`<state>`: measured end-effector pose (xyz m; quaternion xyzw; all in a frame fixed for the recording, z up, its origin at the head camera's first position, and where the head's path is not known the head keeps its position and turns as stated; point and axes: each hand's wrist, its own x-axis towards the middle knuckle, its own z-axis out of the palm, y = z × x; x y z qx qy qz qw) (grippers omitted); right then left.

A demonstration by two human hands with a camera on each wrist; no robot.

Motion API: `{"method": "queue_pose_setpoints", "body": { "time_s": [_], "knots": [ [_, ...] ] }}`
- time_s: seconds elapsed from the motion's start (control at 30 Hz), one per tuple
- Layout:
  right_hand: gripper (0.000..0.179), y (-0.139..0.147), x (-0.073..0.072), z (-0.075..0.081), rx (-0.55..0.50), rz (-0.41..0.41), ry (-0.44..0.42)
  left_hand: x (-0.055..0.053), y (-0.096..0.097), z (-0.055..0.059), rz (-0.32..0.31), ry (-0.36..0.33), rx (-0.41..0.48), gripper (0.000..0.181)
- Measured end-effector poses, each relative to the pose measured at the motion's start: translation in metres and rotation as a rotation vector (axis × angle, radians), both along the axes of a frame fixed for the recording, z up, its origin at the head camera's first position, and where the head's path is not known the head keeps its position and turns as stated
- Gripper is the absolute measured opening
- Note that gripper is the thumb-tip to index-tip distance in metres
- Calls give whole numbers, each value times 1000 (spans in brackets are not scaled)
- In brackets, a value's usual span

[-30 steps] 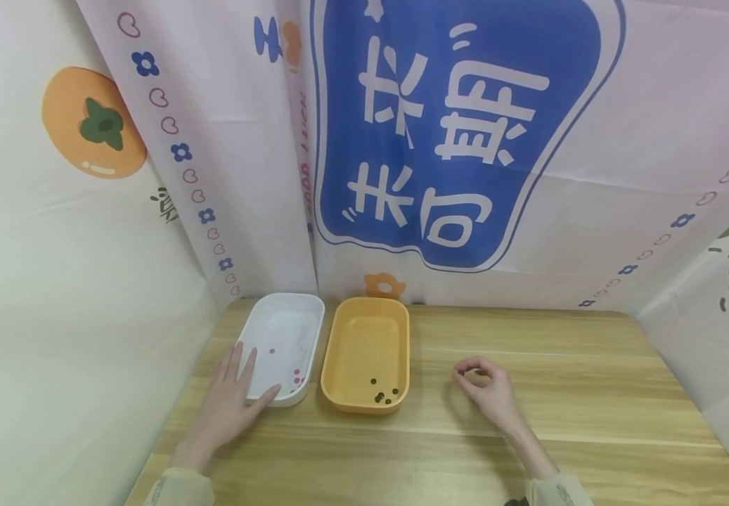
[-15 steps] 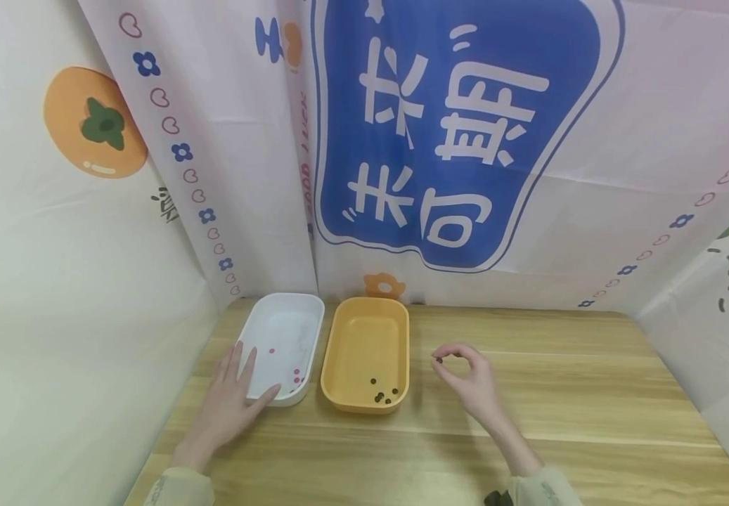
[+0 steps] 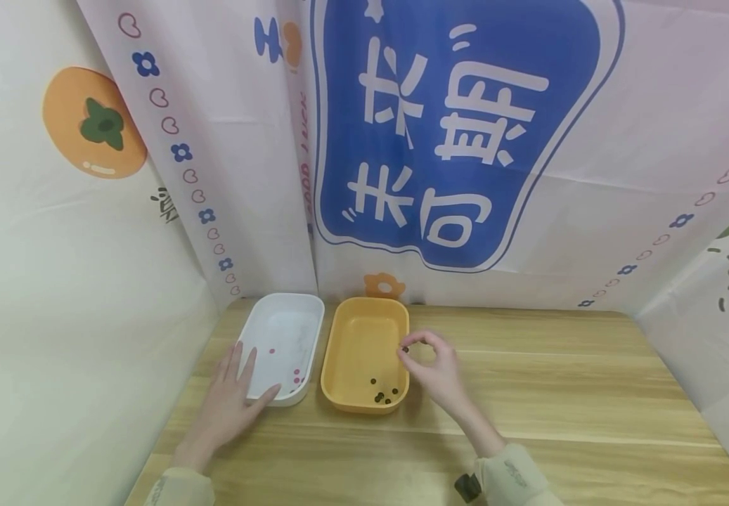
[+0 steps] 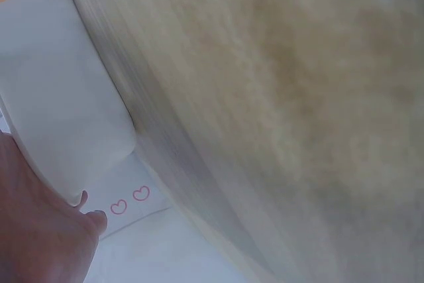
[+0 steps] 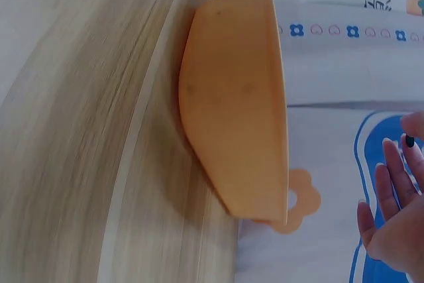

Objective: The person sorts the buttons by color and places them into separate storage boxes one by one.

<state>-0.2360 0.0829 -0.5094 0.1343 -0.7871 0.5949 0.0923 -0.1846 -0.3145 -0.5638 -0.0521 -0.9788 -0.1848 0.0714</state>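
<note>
Between thumb and index finger, my right hand (image 3: 439, 369) pinches a small dark round bead (image 3: 405, 349) at the right rim of the yellow-orange tray (image 3: 364, 337). The right wrist view shows the same bead (image 5: 409, 141) at the fingertips, with the other fingers spread. Several similar dark beads (image 3: 379, 397) lie at the near end of that tray. My left hand (image 3: 231, 399) rests with spread fingers on the near left rim of the white tray (image 3: 283, 327). Inside the white tray are several small pink beads (image 3: 297, 372); the thumb side partly covers its near corner.
Both trays stand side by side on the wood-grain table (image 3: 560, 393), near the back edge. A printed cloth (image 3: 263, 176) hangs behind and along the sides. A black object (image 3: 467, 486) sits at my right wrist, by the sleeve.
My right hand has moved left, carrying the dark bead from over the bare table to the yellow-orange tray's right rim. My left hand and both trays have stayed put.
</note>
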Motion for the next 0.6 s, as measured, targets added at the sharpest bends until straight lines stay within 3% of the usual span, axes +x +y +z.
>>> {"method": "queue_pose_setpoints", "body": {
  "time_s": [0.27,0.6],
  "knots": [
    [15,-21,-3,0,-22,41,12,-1,-2,-1,5,-9,-2,97],
    [28,-21,-3,-9,-11,10,18,-3,1,-3,-12,7,-7,97]
  ]
}}
